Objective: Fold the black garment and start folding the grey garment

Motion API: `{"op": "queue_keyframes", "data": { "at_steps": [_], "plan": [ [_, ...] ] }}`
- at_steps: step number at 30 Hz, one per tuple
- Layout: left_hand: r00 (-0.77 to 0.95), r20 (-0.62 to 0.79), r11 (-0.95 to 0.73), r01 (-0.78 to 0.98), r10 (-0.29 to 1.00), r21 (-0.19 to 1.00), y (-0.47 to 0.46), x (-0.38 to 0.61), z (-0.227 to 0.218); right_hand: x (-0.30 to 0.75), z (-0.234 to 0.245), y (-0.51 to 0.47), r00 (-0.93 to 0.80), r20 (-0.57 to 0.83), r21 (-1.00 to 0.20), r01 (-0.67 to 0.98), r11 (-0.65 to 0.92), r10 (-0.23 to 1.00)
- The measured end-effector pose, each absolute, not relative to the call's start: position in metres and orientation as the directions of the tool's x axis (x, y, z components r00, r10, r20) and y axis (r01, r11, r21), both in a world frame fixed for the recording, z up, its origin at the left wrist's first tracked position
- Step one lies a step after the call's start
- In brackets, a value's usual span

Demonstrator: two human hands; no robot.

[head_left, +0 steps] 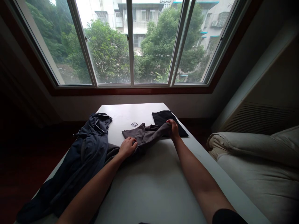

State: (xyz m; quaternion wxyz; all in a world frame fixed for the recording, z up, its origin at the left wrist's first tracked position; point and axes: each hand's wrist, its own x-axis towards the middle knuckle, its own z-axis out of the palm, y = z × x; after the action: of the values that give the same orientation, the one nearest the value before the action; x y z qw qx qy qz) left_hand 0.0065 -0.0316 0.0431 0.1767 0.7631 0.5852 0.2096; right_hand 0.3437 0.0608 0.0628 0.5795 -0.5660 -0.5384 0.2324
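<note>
A grey garment (pixel 145 134) lies stretched across the middle of the white table (pixel 151 183). My left hand (pixel 127 147) is closed on its near left part, pressing it to the table. My right hand (pixel 174 128) is closed on the garment's right end, holding it slightly raised. A folded black cloth (pixel 163 117) lies just beyond my right hand. A dark blue garment with light piping (pixel 84 158) sprawls along the table's left side, beside my left arm.
A small round logo (pixel 134 124) marks the tabletop behind the grey garment. A pale cushioned sofa or bedding (pixel 254 161) stands to the right of the table. A wide window (pixel 130 43) with trees outside fills the wall ahead.
</note>
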Motion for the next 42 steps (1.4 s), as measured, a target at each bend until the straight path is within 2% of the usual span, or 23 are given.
{"op": "queue_keyframes", "data": {
  "at_steps": [4,6,8,11,14,17,20,22,24,27,30,34,38,42],
  "plan": [
    [0.206,0.125,-0.241,0.832,0.970,0.500,-0.031,0.007,0.041,0.354,0.066,0.064,0.225,0.237,-0.960,0.203,0.192,0.945],
    [0.192,0.128,-0.231,0.842,0.973,0.488,-0.032,0.008,0.041,0.358,0.065,0.067,0.145,0.151,-0.964,0.240,0.113,0.978],
    [0.176,0.128,-0.216,0.851,0.976,0.478,-0.033,0.009,0.041,0.360,0.063,0.070,0.101,0.097,-0.926,0.373,0.053,0.990],
    [0.167,0.125,-0.206,0.858,0.978,0.471,-0.034,0.009,0.040,0.355,0.062,0.070,0.027,0.003,-0.776,0.631,-0.015,1.000],
    [0.175,0.131,-0.217,0.856,0.976,0.469,-0.033,0.009,0.040,0.343,0.063,0.066,0.000,-0.057,-0.519,0.855,-0.029,0.998],
    [0.178,0.135,-0.221,0.858,0.975,0.463,-0.033,0.009,0.040,0.331,0.067,0.061,-0.018,-0.064,-0.334,0.943,-0.004,0.998],
    [0.173,0.139,-0.218,0.866,0.975,0.449,-0.033,0.010,0.040,0.320,0.068,0.055,-0.047,-0.114,-0.245,0.969,0.018,0.992],
    [0.171,0.139,-0.216,0.871,0.975,0.442,-0.033,0.010,0.040,0.312,0.065,0.053,-0.032,-0.087,-0.205,0.979,0.013,0.996],
    [0.174,0.138,-0.218,0.873,0.975,0.437,-0.033,0.010,0.040,0.304,0.060,0.052,-0.033,0.008,-0.178,0.983,0.034,0.999],
    [0.179,0.144,-0.225,0.873,0.973,0.433,-0.034,0.010,0.040,0.292,0.047,0.054,-0.141,0.142,-0.167,0.972,0.164,0.980],
    [0.177,0.143,-0.223,0.872,0.974,0.436,-0.033,0.009,0.041,0.283,0.030,0.055,-0.248,0.194,-0.176,0.943,0.282,0.949],
    [0.172,0.147,-0.220,0.870,0.974,0.440,-0.033,0.009,0.040,0.277,0.010,0.056,-0.298,0.243,-0.178,0.922,0.345,0.923],
    [0.174,0.150,-0.223,0.871,0.973,0.437,-0.033,0.009,0.038,0.278,0.004,0.059,-0.315,0.293,-0.213,0.899,0.382,0.903],
    [0.173,0.157,-0.226,0.870,0.972,0.438,-0.033,0.009,0.037,0.281,0.002,0.063,-0.307,0.380,-0.304,0.850,0.431,0.873]
  ]
}}
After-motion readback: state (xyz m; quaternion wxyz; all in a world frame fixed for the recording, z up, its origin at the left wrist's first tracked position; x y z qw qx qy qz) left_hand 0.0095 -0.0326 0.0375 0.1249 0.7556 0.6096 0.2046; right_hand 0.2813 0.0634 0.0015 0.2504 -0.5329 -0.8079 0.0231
